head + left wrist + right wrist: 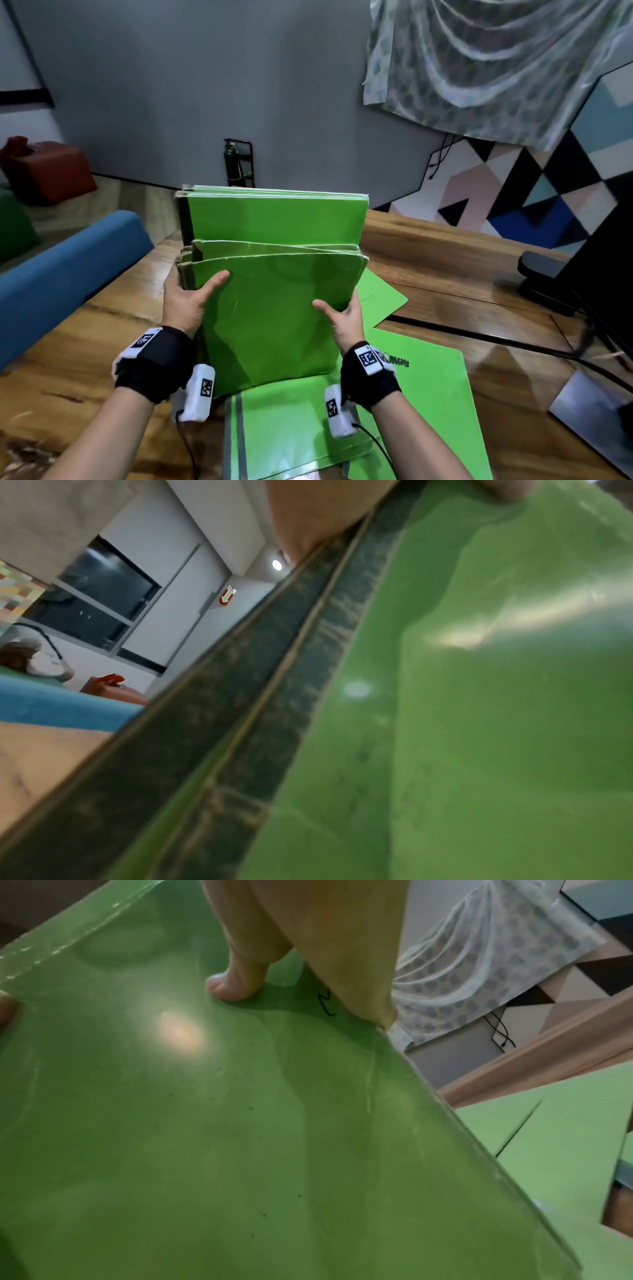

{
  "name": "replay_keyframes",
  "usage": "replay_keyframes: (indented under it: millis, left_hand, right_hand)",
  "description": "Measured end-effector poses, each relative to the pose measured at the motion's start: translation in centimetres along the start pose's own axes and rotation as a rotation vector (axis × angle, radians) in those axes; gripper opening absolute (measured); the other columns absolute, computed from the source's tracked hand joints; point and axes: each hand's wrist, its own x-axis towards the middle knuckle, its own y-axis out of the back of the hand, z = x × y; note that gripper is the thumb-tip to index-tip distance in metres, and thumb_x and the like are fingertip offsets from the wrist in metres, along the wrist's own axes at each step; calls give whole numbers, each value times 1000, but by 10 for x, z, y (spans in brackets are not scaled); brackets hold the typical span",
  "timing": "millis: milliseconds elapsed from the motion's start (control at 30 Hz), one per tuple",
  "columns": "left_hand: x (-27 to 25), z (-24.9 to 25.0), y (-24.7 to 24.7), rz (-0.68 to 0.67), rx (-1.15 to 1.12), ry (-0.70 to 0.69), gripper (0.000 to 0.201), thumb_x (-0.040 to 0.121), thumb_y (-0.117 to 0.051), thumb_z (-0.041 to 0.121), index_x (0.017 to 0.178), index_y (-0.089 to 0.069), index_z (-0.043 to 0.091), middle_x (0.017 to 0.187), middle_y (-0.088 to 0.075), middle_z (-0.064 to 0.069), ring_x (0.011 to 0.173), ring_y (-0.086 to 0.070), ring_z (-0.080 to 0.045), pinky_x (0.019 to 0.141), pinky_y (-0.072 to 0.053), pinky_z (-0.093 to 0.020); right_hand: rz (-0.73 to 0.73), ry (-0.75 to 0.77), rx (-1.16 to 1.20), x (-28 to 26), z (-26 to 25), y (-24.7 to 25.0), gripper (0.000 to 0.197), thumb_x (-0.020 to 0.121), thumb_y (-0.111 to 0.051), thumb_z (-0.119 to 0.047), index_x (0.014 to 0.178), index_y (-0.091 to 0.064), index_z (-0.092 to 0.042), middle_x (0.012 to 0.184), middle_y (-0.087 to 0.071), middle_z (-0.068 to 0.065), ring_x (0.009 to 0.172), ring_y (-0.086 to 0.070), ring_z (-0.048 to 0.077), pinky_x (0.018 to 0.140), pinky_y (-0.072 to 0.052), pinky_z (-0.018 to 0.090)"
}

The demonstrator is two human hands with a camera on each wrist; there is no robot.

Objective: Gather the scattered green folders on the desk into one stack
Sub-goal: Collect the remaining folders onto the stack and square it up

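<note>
A bundle of several green folders [274, 308] stands upright on its lower edge on the wooden desk [68, 359]. My left hand [185, 294] grips its left side, thumb across the front cover and fingers behind. On the bundle's right side my right hand [342, 317] grips the same way, its thumb [232, 985] pressed on the glossy front cover [205, 1123]. The dark spines [274, 683] fill the left wrist view. More green folders lie flat: one [291, 428] under my wrists, one with a logo [435, 394] to the right, another [380, 298] behind the bundle.
A black monitor stand [541, 281] and cables [513, 342] occupy the desk's right side. A blue sofa edge [68, 263] runs along the left. A patterned cloth [496, 68] hangs at the back right, and a fire extinguisher [233, 161] stands by the grey wall.
</note>
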Motion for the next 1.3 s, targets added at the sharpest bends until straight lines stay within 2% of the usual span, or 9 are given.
replay_keyframes:
  millis: [133, 233, 300, 400, 500, 633, 933, 1167, 1300]
  left_hand:
    - [10, 8, 1, -36, -42, -47, 51, 66, -77, 36, 106, -50, 22, 104, -59, 0, 102, -55, -18, 92, -44, -22]
    - [19, -1, 8, -34, -15, -5, 76, 45, -75, 64, 107, -50, 27, 110, -59, -7, 106, -55, -24, 98, -45, -35]
    - [19, -10, 9, -37, 3, 40, 65, 45, -76, 59, 97, -53, 26, 100, -60, -1, 103, -57, -26, 99, -45, -42]
    - [16, -19, 5, -31, 28, 68, 35, 64, -79, 28, 89, -55, 23, 89, -61, 1, 89, -59, -23, 98, -46, -48]
    - [17, -25, 2, 17, 1, 64, 27, 75, -70, 9, 95, -55, 19, 92, -61, -3, 90, -57, -21, 94, -47, -38]
    - [18, -27, 1, 16, -20, 87, 28, 73, -74, 14, 93, -55, 20, 91, -62, -3, 93, -57, -23, 80, -51, -21]
    - [17, -23, 3, 18, -2, 93, 41, 73, -73, 13, 109, -53, 5, 105, -58, -16, 99, -55, -25, 94, -45, -40]
    - [17, -24, 2, 32, 5, 92, 39, 75, -71, 16, 108, -54, 5, 100, -57, -14, 96, -54, -22, 90, -44, -35]
    - [15, -24, 8, 71, 21, 106, 48, 73, -73, 24, 110, -54, 1, 94, -58, -14, 96, -55, -27, 96, -44, -54]
  right_hand:
    - [-37, 23, 28, 0, -10, -3, 147, 30, -84, -64, 147, -15, -7, 150, -33, 15, 138, -33, 25, 115, -28, 45]
    - [-161, 29, -170, 6, -12, 3, 127, 49, -83, -53, 146, -14, -7, 151, -30, 10, 135, -34, 17, 115, -26, 33]
    - [-221, -1, -380, 9, -7, 11, 128, 48, -80, -61, 148, -16, -13, 153, -26, 8, 139, -30, 19, 117, -24, 41]
    - [-94, -228, -578, 14, 8, 44, 92, 71, -77, -34, 145, -27, -11, 150, -31, 14, 135, -37, 29, 110, -34, 46]
    - [31, -519, -772, 3, 38, 84, 67, 80, -70, -25, 136, -39, -4, 141, -46, 17, 125, -48, 30, 106, -38, 40]
    - [17, -597, -844, -17, 72, 93, 50, 82, -68, -22, 125, -50, -3, 118, -59, 9, 94, -54, 20, 86, -46, 28]
    - [-30, -638, -981, -17, 76, 62, 56, 77, -73, -29, 121, -49, -3, 97, -56, 6, 83, -54, 21, 70, -48, 27]
    - [-24, -645, -1057, -11, 76, 57, 35, 77, -74, -26, 91, -49, -6, 77, -52, 2, 81, -54, 20, 58, -44, 24]
    - [25, -632, -1029, -9, 74, 55, 42, 77, -74, -23, 64, -36, -10, 65, -44, 0, 80, -55, 20, 62, -48, 25]
